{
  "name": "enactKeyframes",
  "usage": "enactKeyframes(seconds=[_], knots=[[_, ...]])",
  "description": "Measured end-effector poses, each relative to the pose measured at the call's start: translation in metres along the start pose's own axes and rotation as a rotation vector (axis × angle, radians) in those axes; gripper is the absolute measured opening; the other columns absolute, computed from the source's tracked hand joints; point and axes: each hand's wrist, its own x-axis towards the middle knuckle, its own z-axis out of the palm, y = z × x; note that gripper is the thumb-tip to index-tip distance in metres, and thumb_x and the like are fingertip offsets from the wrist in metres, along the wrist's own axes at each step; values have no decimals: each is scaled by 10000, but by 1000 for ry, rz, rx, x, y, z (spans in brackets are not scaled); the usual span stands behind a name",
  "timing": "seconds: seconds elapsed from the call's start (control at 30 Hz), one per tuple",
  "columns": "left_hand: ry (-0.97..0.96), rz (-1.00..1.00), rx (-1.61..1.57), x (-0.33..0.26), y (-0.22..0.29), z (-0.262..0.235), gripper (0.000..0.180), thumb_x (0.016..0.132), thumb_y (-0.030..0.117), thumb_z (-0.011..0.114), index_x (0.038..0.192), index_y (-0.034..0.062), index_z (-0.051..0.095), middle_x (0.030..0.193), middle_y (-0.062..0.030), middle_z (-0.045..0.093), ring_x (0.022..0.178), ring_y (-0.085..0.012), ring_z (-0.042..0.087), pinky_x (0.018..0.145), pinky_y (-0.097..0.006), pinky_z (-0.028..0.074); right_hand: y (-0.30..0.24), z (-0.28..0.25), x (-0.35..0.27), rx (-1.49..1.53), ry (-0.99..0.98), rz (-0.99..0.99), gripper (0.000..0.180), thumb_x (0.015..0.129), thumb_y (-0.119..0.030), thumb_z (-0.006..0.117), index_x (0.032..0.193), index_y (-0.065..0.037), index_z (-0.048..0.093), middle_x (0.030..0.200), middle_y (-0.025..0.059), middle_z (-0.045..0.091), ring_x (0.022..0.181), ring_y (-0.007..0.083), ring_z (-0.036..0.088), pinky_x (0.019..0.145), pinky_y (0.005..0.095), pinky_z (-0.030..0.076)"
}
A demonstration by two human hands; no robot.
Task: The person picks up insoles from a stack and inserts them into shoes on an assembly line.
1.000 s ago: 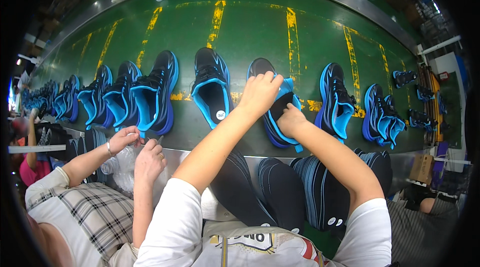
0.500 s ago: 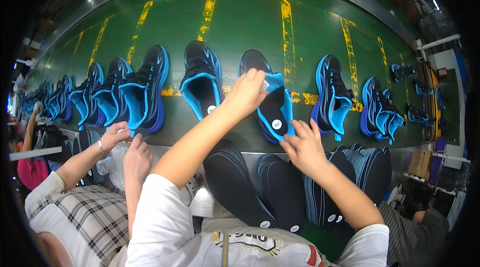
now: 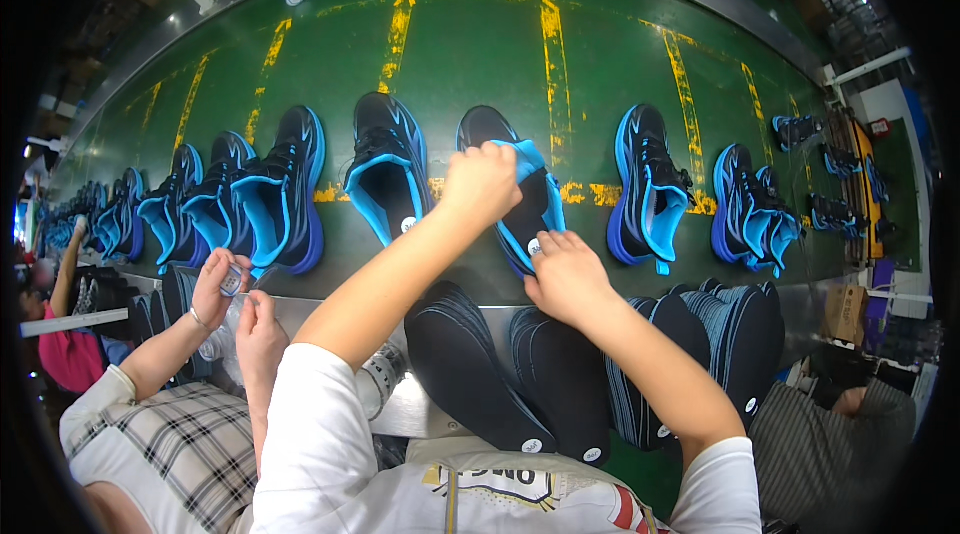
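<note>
A black and blue sneaker (image 3: 486,124) lies toe-away on the green surface in front of me. My left hand (image 3: 482,184) is closed on its light blue tongue and pulls it up at the opening. My right hand (image 3: 570,276) has its fingers over the heel collar, fingertips inside by a round white sticker, thumb low at the heel. Inside the shoe, a dark insole (image 3: 524,221) shows partly between my hands. To the left stands a matching sneaker (image 3: 386,149), untouched, with a white sticker inside its heel.
Stacks of black insoles (image 3: 455,364) stand at the near edge, below my forearms. More sneakers (image 3: 645,184) line the green belt (image 3: 480,44) on both sides. At left, a co-worker's hands (image 3: 235,299) hold a small pale label-like piece. A clear plastic roll (image 3: 380,379) lies beside my left arm.
My right hand has moved left and closed over the sneaker's heel; its fingers were spread before. My left hand stays on the tongue. The shoes sit slightly further left in view.
</note>
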Motion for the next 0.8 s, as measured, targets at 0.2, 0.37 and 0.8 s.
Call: enactKeyframes(seconds=[0.2,0.37,0.8], knots=[[-77,48,291,10,23,12,164,684,197,531,756,49,529,677,-92,540,594,-219,557,497,-345,409,9,19,57,128,-579,291,519,694,-180,551,1134,73,444,1197,233,449,1098,325,469,948,339,354],[-149,56,370,6,24,17,171,705,218,528,749,54,538,689,-104,555,607,-228,565,502,-356,413,7,17,54,203,-510,230,760,674,-211,571,1295,70,235,1292,246,339,1153,342,410,979,352,325],[33,-649,-1679,6,-38,-46,214,789,158,467,732,-14,582,606,-22,510,457,-83,358,420,-223,287,13,-7,4,516,212,-55,446,747,-205,562,1115,30,470,1147,211,484,1074,341,458,908,376,370]])
